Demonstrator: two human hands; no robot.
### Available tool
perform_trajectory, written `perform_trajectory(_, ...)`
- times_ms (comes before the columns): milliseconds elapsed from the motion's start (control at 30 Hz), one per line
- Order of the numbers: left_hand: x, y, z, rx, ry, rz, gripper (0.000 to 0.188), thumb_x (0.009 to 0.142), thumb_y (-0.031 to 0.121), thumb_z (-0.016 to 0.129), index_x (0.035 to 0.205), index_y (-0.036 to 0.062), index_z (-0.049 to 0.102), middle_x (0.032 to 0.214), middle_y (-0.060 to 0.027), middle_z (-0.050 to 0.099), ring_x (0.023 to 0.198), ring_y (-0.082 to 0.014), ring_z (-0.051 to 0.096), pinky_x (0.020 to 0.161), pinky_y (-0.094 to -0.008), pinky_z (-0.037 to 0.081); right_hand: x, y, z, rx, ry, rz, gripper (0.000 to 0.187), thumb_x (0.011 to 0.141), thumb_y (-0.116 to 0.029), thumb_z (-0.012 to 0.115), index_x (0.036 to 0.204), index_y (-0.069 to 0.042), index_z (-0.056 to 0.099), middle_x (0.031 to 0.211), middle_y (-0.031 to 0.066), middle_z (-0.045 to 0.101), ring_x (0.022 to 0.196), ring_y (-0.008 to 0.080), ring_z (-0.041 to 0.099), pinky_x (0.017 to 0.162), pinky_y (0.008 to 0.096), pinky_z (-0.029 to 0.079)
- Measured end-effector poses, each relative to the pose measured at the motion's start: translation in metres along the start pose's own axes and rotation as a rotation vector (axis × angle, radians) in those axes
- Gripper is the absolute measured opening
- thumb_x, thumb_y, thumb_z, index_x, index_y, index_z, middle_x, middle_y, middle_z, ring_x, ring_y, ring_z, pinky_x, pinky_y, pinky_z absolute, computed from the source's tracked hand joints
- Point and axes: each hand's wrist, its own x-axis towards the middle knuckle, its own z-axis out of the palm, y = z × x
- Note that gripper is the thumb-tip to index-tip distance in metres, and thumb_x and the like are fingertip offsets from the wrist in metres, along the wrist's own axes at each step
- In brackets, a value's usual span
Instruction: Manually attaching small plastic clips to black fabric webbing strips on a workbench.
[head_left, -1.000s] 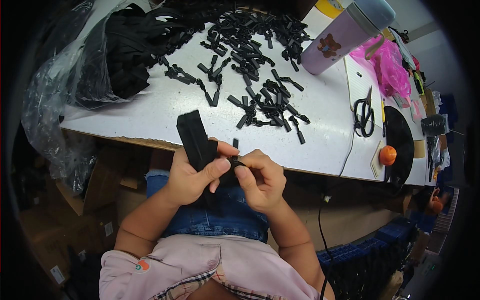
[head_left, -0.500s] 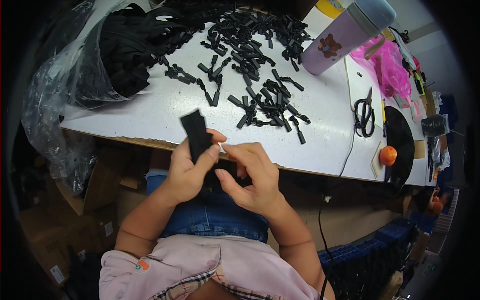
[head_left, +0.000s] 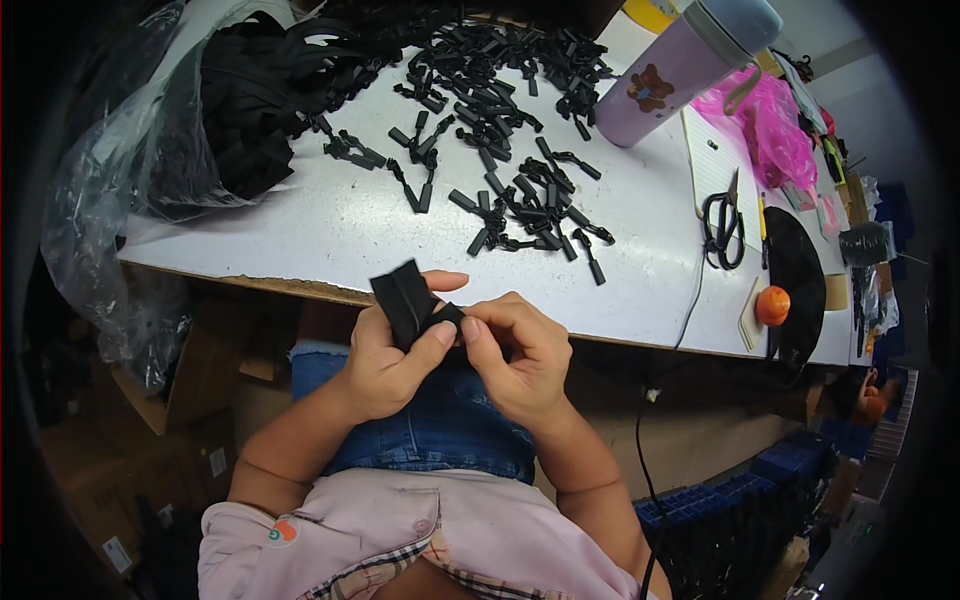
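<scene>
A folded black zipper strip (head_left: 400, 297) is in my left hand (head_left: 383, 378), pinched between thumb and fingers, its wide end standing up past them. A line runs down the strip's middle. My right hand (head_left: 528, 362) pinches another stretch of the same strip just beside the left thumb. Both hands are over my lap at the table's front edge. Whether a small part sits inside the right fingers is hidden. Nearest beyond the hands lies a loose group of black zipper sliders with long pulls (head_left: 545, 205).
More sliders (head_left: 490, 90) heap toward the back of the white table (head_left: 300, 235). A clear plastic bag (head_left: 95, 215) of black strips lies at left. To the right are a lilac bottle (head_left: 655, 80), black scissors (head_left: 724, 225), a pink bag (head_left: 765, 130) and an orange round object (head_left: 772, 306).
My right hand has closed in from apart and now grips the zipper strip. The strip's upper end has come lower and nearer to me, and the left hand has turned slightly.
</scene>
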Motion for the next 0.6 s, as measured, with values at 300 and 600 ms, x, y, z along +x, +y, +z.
perform_trajectory(300,0.005,-0.008,-0.005,0.150,0.060,0.273,0.017,0.070,0.001,0.065,0.086,0.0018,0.062,0.072,-0.0058,0.058,0.062,-0.0103,0.053,0.059,-0.0209,0.043,-0.001,0.001,-0.006,-0.014,-0.066,-0.003,0.003,0.073,0.002,0.056,0.074,0.000,0.056,0.063,0.0019,0.053,0.044,0.0026,0.040,0.039,0.0171,0.031)
perform_trajectory(600,0.002,-0.005,0.007,-0.219,0.181,-0.217,0.017,0.075,0.007,0.060,0.087,0.0026,0.049,0.074,-0.0043,0.052,0.051,-0.0098,0.047,0.042,-0.0202,0.037,0.026,0.010,-0.015,-0.542,0.122,-0.224,0.020,0.067,-0.004,0.062,0.085,-0.001,0.054,0.059,0.0086,0.048,0.047,0.0199,0.051,0.042,0.0276,0.040)
